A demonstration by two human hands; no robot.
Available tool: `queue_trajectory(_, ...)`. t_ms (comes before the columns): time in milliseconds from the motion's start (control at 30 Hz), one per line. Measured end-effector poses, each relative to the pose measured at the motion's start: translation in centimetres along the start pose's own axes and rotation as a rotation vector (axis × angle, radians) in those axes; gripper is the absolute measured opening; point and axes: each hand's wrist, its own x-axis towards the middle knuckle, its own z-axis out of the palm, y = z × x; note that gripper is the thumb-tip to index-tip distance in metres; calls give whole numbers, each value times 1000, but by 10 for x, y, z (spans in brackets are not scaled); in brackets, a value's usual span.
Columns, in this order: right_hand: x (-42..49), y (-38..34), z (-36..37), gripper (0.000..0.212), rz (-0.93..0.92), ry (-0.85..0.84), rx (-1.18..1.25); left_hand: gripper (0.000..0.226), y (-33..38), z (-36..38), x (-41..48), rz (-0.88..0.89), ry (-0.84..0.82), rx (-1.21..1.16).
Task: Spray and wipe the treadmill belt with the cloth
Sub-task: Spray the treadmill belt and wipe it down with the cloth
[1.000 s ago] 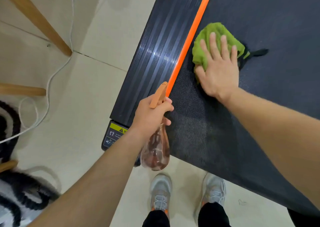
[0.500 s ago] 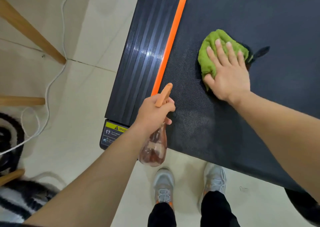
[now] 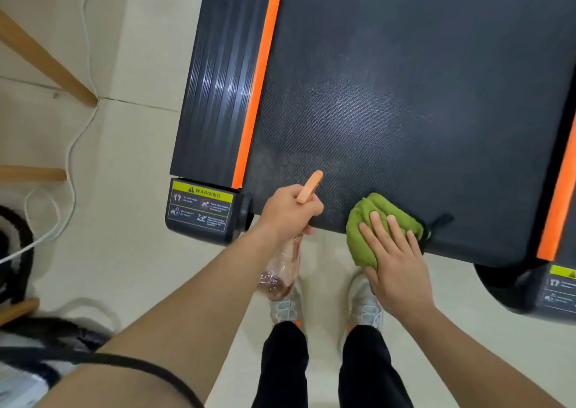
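Observation:
The dark treadmill belt (image 3: 405, 95) fills the upper right, with damp mist patches near its near end. A green cloth (image 3: 363, 233) lies bunched on the belt's rear edge, partly hanging over it. My right hand (image 3: 396, 261) presses flat on the cloth, fingers spread. My left hand (image 3: 288, 214) grips a clear spray bottle (image 3: 280, 270) with an orange nozzle, which points over the belt's near-left corner. The bottle's body hangs below my fist and holds a little pinkish liquid.
Orange strips (image 3: 258, 80) edge the belt on both sides, with a ribbed side rail (image 3: 215, 73) to the left. A warning label (image 3: 199, 208) sits on the rear corner. A white cable (image 3: 74, 133) and wooden furniture legs (image 3: 46, 61) lie on the tiled floor at left. My shoes (image 3: 366, 308) stand behind the treadmill.
My right hand has dragged the cloth back toward me, down the belt to its rear edge. The left hand with the bottle has shifted right, over the belt's corner.

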Motion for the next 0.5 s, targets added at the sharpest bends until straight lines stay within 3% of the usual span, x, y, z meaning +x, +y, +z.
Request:
queue_trajectory(133,-16,-14,-6,73,236,32,280,24,-15,14,-22,-65,49,54)
queue_trajectory(267,-22,-19,-17,73,423,97,598,24,-30,23,-44,-72,84,25)
queue_trajectory(500,-21,-10,-7,57,477,-11,708,14,-62,22,-58,-111,208,-46)
